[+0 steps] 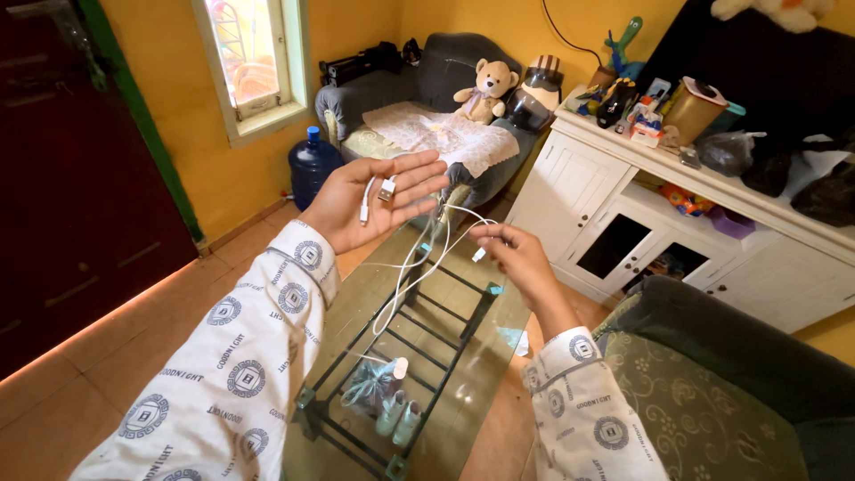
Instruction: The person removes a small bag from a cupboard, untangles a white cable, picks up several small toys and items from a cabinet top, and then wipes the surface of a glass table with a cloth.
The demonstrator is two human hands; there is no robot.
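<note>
Beyond the fingers, on the top of the white cabinet (623, 169), there is a small white and red box (647, 127) beside a tan container with a dark lid (695, 109), and a dark plastic bag (728, 151) lies further to the right; what is inside these I cannot tell. Far behind the left fingertips a blue water bottle (313, 166) stands on the floor under the window (254, 62), and a teddy bear (485, 91) sits on the grey sofa (427, 98). Below both hands is a glass table (463, 356), and on its lower shelf lie some small pale bottles (398, 417) next to a clear bag (367, 385). The left hand (378, 200) is turned palm up with the fingers spread flat and fully open; two plugs of a white cable (419, 267) rest on the palm, just below the fingers, and nothing is gripped. The right hand (517, 254) is partly closed, and its thumb and first fingers (488, 239) pinch the same cable near another small white plug, which hangs just under the fingertips. Between the two hands the cable makes a loop, and from there it falls down toward the glass table, well below the fingers.
</note>
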